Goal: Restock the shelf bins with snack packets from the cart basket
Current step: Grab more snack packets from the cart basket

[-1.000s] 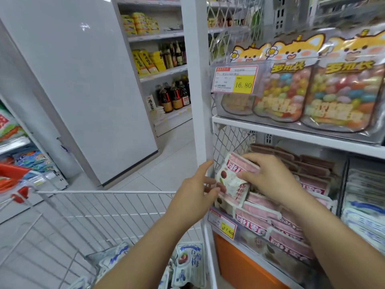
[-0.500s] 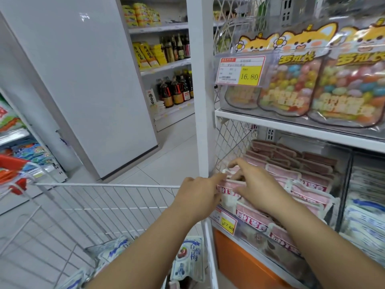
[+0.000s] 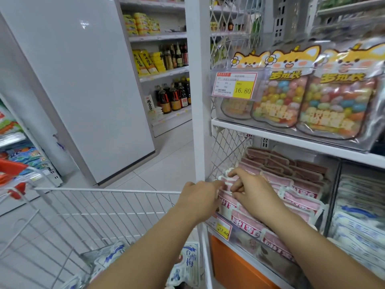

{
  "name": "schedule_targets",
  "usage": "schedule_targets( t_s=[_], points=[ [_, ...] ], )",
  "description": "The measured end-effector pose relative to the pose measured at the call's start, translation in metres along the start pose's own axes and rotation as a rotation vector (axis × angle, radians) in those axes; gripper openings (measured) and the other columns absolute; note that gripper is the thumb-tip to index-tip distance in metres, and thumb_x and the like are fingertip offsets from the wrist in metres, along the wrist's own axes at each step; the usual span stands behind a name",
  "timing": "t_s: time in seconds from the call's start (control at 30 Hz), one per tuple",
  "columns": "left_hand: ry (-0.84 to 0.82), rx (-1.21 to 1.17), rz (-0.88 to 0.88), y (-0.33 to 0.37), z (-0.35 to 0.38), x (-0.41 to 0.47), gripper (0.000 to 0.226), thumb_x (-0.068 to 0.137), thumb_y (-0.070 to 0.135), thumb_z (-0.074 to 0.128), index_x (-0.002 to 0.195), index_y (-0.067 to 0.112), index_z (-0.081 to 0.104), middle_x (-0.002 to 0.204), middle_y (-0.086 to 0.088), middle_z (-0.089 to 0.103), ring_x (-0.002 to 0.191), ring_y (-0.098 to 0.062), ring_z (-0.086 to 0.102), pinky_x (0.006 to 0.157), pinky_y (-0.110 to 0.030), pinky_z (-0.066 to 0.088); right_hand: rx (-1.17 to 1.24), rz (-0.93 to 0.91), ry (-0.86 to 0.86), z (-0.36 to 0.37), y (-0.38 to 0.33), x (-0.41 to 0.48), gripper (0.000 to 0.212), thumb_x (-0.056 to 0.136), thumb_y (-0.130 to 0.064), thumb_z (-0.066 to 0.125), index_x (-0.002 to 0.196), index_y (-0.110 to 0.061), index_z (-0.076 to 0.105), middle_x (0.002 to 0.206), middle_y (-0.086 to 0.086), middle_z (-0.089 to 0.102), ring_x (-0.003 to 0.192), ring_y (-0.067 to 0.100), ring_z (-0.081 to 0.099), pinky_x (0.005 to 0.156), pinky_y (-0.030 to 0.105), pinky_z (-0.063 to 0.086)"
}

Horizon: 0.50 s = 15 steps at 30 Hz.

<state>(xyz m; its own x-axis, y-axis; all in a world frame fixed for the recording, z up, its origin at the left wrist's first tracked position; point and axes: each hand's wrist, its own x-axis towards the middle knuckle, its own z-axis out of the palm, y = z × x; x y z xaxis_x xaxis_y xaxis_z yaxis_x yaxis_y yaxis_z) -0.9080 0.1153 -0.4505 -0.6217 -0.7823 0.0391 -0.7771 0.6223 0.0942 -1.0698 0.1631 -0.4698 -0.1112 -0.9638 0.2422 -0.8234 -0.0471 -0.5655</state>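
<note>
– Grips first: what are they doing?
– The right grip [image 3: 255, 198] is curling its fingers [image 3: 235, 174] over the top of a pink packet [image 3: 225, 180] and pinching its white scalloped edge. That packet is standing at the front left corner of the bin [image 3: 239, 236], in the lower middle of the frame.
– And the left grip?
– The left grip [image 3: 200, 202] is reaching in just left of the right one, with the back of the hand facing the camera. One finger is lying against the same packet's left edge. The other fingers are hiding behind the hand, so I cannot tell whether it is clasping anything.
– Where are the other snacks sitting?
– More pink packets [image 3: 300, 197] are standing in overlapping rows, filling the bin to the right of the grips and back toward the mesh panel [image 3: 227, 147]. A yellow price tag [image 3: 223, 230] is hanging on the bin's front, below the left grip.
– And the cart basket?
– The cart basket [image 3: 104, 205] is taking up the lower left of the frame, its wire rim running up to the white post [image 3: 198, 101]. White-and-blue packets [image 3: 187, 265] are lying in its bottom, partly under the left forearm.
– Anything further out?
– Candy bags [image 3: 333, 105] with cartoon faces are standing on the shelf above, at upper right, beside a 16.80 tag [image 3: 237, 86]. Dark bottles [image 3: 173, 97] are lining a far shelf at upper centre.
</note>
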Motion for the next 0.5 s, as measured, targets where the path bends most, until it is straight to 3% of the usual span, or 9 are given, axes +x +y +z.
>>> schedule_targets(
  t_s=[0.1,0.23,0.37,0.5],
  points=[
    [0.129,-0.073,0.010,-0.017,-0.031,-0.025,0.042,0.097,0.029,0.053,0.138,0.037,0.047,0.121,0.007,0.068,0.111,-0.017,0.063,0.102,-0.037,0.042,0.116,-0.061,0.074,-0.006,-0.018,-0.010,0.035,0.084,-0.014,0.072,0.108,-0.037,0.059,0.084,-0.019,0.067,0.082,0.000,0.064,0.078,0.030,0.055],
    [0.227,-0.158,-0.070,-0.057,-0.044,-0.080,0.031,0.096,0.029,0.054,0.126,0.037,0.057,0.110,0.016,0.070,0.096,-0.005,0.066,0.091,-0.032,0.049,0.326,-0.187,0.066,0.001,-0.060,-0.025,0.025,0.087,-0.013,0.071,0.103,-0.030,0.063,0.080,-0.011,0.068,0.079,0.003,0.064,0.073,0.018,0.049],
    [0.037,0.020,-0.127,-0.086,-0.030,-0.119,0.030,0.100,0.033,0.048,0.128,0.038,0.055,0.117,0.017,0.067,0.103,-0.007,0.062,0.088,-0.027,0.047,0.471,-0.212,-0.018,0.033,-0.086,-0.032,0.026,0.086,-0.011,0.073,0.100,-0.031,0.063,0.078,-0.010,0.070,0.077,0.003,0.064,0.071,0.011,0.046],
    [-0.240,0.097,-0.061,-0.095,-0.004,-0.129,0.033,0.099,0.030,0.048,0.131,0.034,0.054,0.122,0.012,0.065,0.110,-0.013,0.060,0.090,-0.031,0.045,0.471,-0.228,-0.060,0.058,-0.085,-0.031,0.027,0.086,-0.016,0.073,0.096,-0.039,0.061,0.078,-0.017,0.069,0.078,0.004,0.065,0.079,0.027,0.053]
  ],
)
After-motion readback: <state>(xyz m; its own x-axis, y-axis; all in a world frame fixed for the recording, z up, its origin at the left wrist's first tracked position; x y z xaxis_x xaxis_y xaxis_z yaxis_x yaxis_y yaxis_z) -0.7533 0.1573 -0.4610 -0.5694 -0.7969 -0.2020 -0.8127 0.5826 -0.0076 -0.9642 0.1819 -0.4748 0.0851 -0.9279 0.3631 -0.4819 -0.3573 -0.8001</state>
